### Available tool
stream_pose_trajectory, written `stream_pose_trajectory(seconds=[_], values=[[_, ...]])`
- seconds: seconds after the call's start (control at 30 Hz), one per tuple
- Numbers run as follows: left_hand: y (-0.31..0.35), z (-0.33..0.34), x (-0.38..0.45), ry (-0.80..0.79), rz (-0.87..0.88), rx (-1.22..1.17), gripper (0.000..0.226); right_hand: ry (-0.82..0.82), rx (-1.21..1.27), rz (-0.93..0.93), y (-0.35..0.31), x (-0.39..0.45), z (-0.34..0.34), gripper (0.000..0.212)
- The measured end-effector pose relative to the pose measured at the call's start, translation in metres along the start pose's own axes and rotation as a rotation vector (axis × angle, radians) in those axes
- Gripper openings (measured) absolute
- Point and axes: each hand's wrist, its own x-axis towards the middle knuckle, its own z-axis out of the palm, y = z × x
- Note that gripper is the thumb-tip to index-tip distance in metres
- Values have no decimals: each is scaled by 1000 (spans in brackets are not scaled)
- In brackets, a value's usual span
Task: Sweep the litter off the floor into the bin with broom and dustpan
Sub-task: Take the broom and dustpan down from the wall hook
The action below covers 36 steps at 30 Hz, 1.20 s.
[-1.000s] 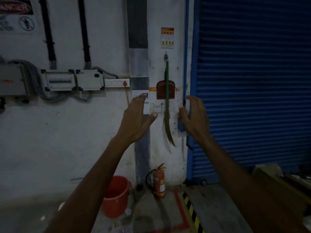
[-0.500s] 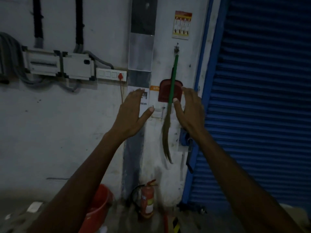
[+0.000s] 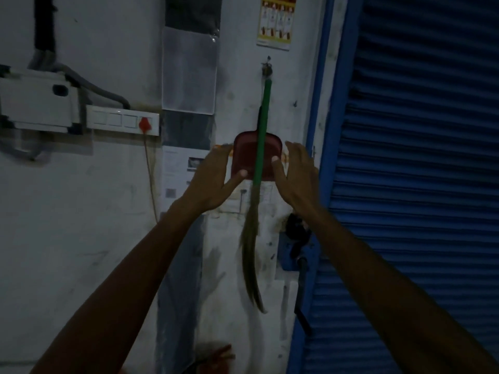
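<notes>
A broom (image 3: 261,147) with a green handle and long straw bristles hangs from a hook on the white wall. Behind it hangs a dark red dustpan (image 3: 244,151). My left hand (image 3: 214,179) is raised with fingers spread, its thumb in front of the dustpan's lower left edge. My right hand (image 3: 295,174) is also raised and spread, its thumb at the dustpan's right edge beside the broom handle. Neither hand grips anything. The bin is out of view.
A blue roller shutter (image 3: 418,157) fills the right side, with a crank handle (image 3: 301,287) at its frame. White electrical boxes and a switch panel (image 3: 122,122) sit on the wall at left. A red fire extinguisher top (image 3: 218,357) shows at the bottom.
The view has closed in on the wall. Both hands have moved up and inward to flank the dustpan and broom handle. The red bucket has dropped out of view.
</notes>
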Motion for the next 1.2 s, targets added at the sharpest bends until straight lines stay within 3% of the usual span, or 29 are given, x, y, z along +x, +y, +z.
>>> stream_pose_trajectory(seconds=[0.27,0.57,0.77,0.9,1.2], values=[[-95,70,160,-11,-31,-30,82,53,-46,35,85,133,78,63],[-156,150,304,89,-72,-91,87,165,151,35,165,288,155,58],[-170,182,406,223,-199,-301,63,147,359,25,181,392,193,41],[-183,191,467,374,-277,-390,42,140,578,129,181,451,211,51],[-200,197,524,379,-246,-409,18,193,742,123,180,503,231,21]])
